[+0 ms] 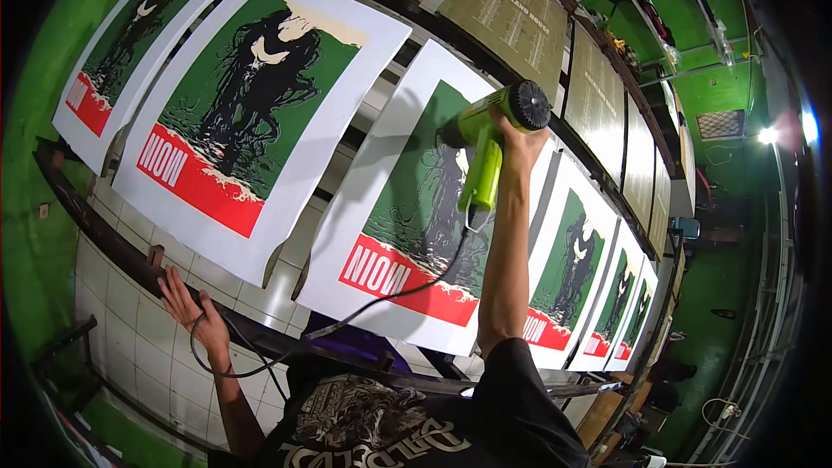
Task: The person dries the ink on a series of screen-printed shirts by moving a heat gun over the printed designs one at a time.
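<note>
My right hand [520, 140] grips a lime-green heat gun [482, 175] with a black vented back end. Its dark nozzle points at a poster [394, 186] printed in green, black and red with white lettering. The gun and my forearm hide part of that print. From the handle a black cord [381, 298] droops across the poster's lower part toward my left hand. My left hand [192, 308] is held with fingers stretched out at the dark front rail [121, 247], and the cord loops around near its wrist.
Matching posters lie along the rack, such as one to the left [334, 61] and one to the right [568, 251]. Behind them stand olive boards [511, 13] with pale print. White floor tiles [165, 355] show below the rails. A bright lamp [768, 135] shines at far right.
</note>
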Demonstrator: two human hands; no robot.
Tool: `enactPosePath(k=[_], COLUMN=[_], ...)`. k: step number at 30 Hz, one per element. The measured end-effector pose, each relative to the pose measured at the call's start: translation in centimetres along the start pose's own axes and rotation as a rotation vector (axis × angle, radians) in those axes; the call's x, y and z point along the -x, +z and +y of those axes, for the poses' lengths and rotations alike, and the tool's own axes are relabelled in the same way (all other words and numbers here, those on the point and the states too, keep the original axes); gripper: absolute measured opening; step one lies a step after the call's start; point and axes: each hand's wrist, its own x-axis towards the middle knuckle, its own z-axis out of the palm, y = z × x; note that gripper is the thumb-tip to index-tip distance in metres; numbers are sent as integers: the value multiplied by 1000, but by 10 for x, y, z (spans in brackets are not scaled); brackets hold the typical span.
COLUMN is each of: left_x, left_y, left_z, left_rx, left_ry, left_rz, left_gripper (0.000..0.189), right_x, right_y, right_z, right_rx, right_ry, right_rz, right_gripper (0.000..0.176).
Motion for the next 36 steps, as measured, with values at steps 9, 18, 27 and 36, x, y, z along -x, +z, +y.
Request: enactPosePath(k=[9,18,27,36], left_x=[1,1,2,3], left_y=[5,6,4,4], left_z=[-5,-5,-4,-6], left_rx=[-22,-12,2,-20], left_ry=[40,44,50,68], left_rz=[24,20,12,5], left_gripper=[60,60,60,60], right_x=[-7,-5,-2,1], right_y=[-33,-37,-31,-35], right_z=[12,2,0,6], right_rx=[16,10,-17,11], right_ry=[1,-1,1,20], right_rz=[139,124,102,91], right_gripper=[31,31,33,32])
